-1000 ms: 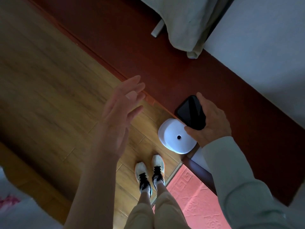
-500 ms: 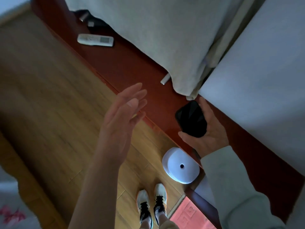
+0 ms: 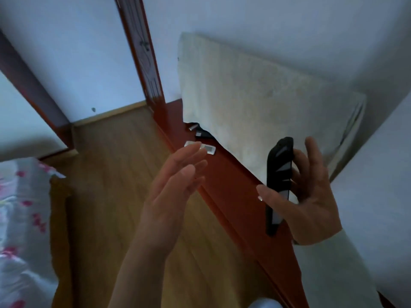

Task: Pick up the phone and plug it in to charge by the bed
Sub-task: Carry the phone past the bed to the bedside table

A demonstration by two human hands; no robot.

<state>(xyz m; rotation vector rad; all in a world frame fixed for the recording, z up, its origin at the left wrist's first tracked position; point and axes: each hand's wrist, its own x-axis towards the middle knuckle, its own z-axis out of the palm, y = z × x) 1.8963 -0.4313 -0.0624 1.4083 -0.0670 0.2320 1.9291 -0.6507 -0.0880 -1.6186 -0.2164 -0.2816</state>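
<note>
Right of centre, the right hand (image 3: 311,196) grips a black slab phone (image 3: 279,181) edge-on, thumb across its front, fingers behind. Left hand (image 3: 175,187) at centre hangs flat, fingers straight, holding nothing. Beneath them a dark red wooden ledge (image 3: 226,174) runs diagonally beside light wood plank floor (image 3: 106,185); a white remote (image 3: 200,148) lies on it. Cream cloth (image 3: 255,103) drapes upper right; floral bedding (image 3: 20,218) lower left.

Dim, bluish indoor light; soft motion blur; wide-angle bending at edges, perhaps.
</note>
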